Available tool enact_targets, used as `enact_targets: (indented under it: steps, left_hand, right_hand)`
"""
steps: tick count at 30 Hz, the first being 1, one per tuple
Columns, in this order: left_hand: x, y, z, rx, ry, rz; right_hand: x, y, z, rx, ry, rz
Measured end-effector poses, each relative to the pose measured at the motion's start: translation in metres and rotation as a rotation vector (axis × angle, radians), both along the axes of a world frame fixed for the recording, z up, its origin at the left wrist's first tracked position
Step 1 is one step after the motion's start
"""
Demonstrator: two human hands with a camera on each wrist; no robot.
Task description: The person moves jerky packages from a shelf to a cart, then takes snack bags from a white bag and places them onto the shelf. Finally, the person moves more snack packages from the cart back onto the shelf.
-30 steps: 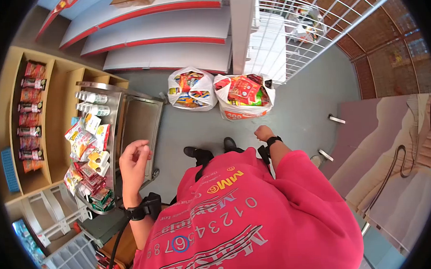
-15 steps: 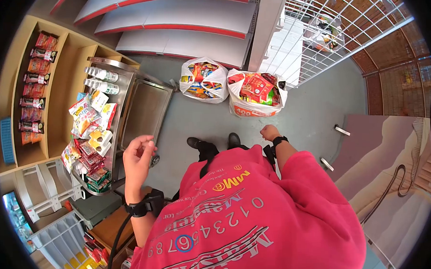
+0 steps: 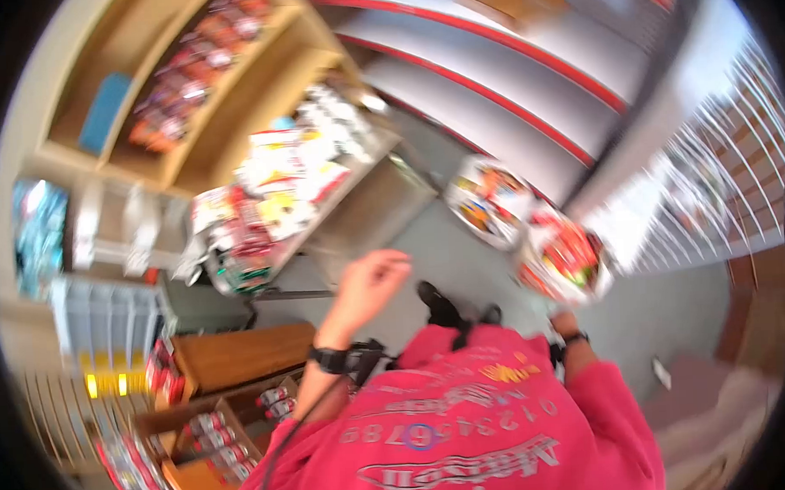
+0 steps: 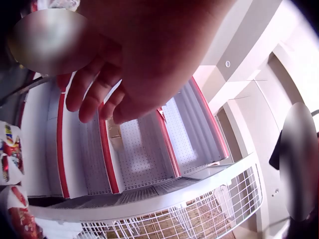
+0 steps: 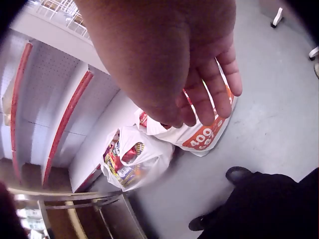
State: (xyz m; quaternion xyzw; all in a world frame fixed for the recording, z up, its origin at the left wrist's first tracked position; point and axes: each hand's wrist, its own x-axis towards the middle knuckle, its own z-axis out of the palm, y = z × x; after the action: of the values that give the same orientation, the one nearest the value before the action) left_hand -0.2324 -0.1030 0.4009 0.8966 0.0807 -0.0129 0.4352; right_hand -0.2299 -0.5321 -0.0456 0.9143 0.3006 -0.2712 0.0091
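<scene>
My left hand [image 3: 368, 285] is raised in front of my body, fingers loosely bent and holding nothing. In the head view it is nearest to a metal cart [image 3: 369, 215] piled with snack packets [image 3: 276, 176] and several white bottles [image 3: 330, 121]. The left wrist view shows the same hand [image 4: 149, 55] with relaxed fingers. Low at my right side, my right hand [image 3: 564, 323] hangs with nothing in it; its fingers are loosely extended in the right wrist view. Close to it on the floor stand two white plastic bags of snacks, a smaller bag [image 5: 149, 167] and a larger bag [image 5: 202, 137].
Beyond the bags are white shelves [image 3: 491, 92] with red edges and a wire rack [image 3: 713, 161]. A wooden shelf unit [image 3: 170, 167] with rows of red packets stands at the left. Wooden drawers [image 3: 240, 357] and a grey crate [image 3: 106, 314] sit at the lower left.
The head view has swung left and is blurred, so the cart, bags and shelves appear further right. More drawers and packets show at lower left. Both hands stay empty.
</scene>
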Motion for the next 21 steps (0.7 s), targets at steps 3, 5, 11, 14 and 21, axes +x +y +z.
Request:
enact_targets:
  steps: [3,5,11,14,21]
  left_hand:
    - [0.003,0.005,0.005,-0.041,-0.032,0.001]
    - [0.005,0.013,0.001,-0.078,-0.051,-0.041]
    - [0.006,0.023,0.005,-0.061,-0.115,-0.032]
    - [0.005,0.028,0.005,-0.075,-0.129,-0.012]
    - [-0.004,0.040,0.011,-0.102,-0.107,0.040]
  right_hand:
    - [0.012,-0.011,-0.032,-0.071,0.009,0.070]
    - [0.027,0.005,0.004,0.129,0.307,-0.372]
    - [0.049,0.038,0.052,0.495,0.639,-1.100]
    - [0.059,0.048,0.071,0.495,0.602,-1.064]
    - [0.066,0.055,0.062,0.497,0.544,-0.982]
